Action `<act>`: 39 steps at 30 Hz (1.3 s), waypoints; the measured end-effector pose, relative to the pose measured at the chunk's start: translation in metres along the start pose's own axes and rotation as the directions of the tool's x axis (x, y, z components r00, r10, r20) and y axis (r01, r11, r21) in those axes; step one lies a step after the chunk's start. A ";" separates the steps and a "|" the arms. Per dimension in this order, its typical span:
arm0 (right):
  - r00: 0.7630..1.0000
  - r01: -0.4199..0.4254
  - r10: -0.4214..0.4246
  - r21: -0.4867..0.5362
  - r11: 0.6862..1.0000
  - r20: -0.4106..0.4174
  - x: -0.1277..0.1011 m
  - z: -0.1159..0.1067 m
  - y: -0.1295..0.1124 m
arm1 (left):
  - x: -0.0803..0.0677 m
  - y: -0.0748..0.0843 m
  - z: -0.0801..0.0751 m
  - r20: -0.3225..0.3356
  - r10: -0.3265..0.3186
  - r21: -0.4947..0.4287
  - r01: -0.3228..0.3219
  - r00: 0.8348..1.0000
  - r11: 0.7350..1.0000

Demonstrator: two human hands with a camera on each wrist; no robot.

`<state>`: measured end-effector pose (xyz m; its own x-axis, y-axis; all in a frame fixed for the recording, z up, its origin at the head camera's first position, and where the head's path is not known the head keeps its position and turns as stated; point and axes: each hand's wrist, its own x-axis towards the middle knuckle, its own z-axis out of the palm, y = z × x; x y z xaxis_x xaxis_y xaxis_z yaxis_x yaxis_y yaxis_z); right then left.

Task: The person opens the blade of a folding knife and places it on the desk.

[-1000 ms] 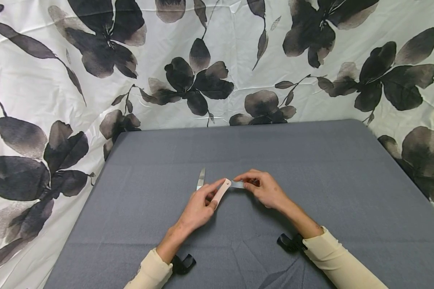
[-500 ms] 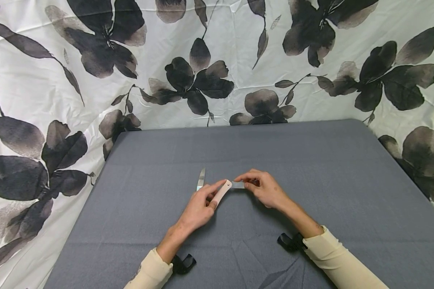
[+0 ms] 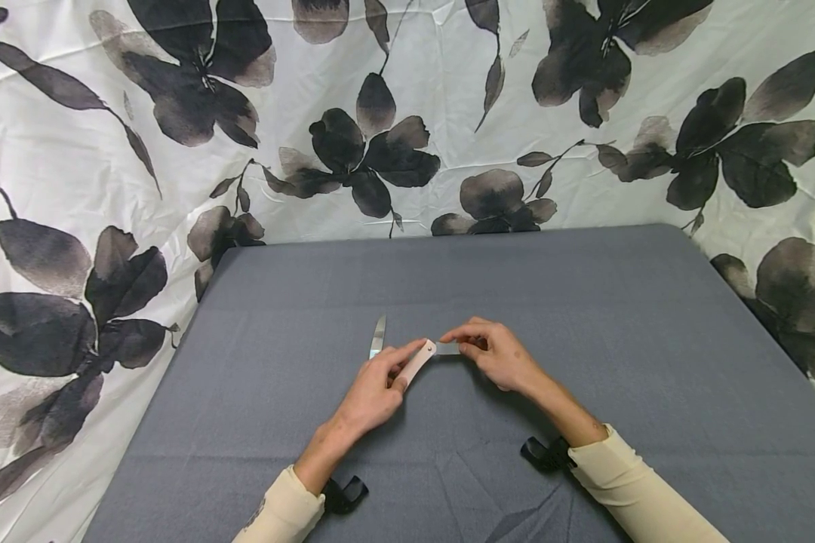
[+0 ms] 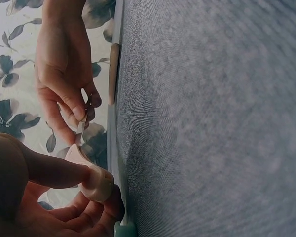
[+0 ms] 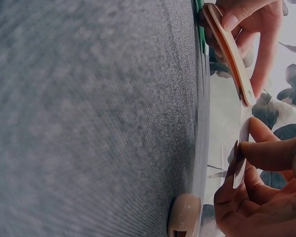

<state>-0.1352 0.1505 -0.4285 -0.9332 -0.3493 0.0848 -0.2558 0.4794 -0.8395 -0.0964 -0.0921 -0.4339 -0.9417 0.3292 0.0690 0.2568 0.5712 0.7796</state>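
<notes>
Head view: a folding knife (image 3: 417, 366) is above the table's middle, its pale pink handle slanting toward 7 o'clock and its blade (image 3: 446, 348) toward 3 o'clock. The left hand (image 3: 373, 388) grips the handle; the right hand (image 3: 502, 358) pinches the blade between thumb and fingers. Just beyond the left hand, at 12 o'clock, a second steel blade (image 3: 378, 337) points away. Grey cloth (image 3: 584, 286) stretches past both hands; its far edge at 12 o'clock and sides at 3 and 9 lie well apart from them. Beyond hangs a white floral sheet (image 3: 448, 68).

The right wrist view adds a green strip (image 5: 201, 39) beside the left hand; whether it belongs to the second blade, I cannot tell. The left wrist view shows a long beige object (image 4: 113, 74) on the cloth near the right hand, hidden from the head camera.
</notes>
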 end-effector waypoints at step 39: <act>0.998 0.057 -0.055 -0.083 0.995 0.023 0.003 -0.009 0.002 | 0.002 0.005 -0.001 0.081 0.012 0.081 -0.019 0.997 0.997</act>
<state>-0.1408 0.1569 -0.4249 -0.9116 -0.3935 0.1189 -0.3288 0.5243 -0.7855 -0.0973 -0.0890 -0.4294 -0.9180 0.3956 0.0282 0.2912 0.6239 0.7252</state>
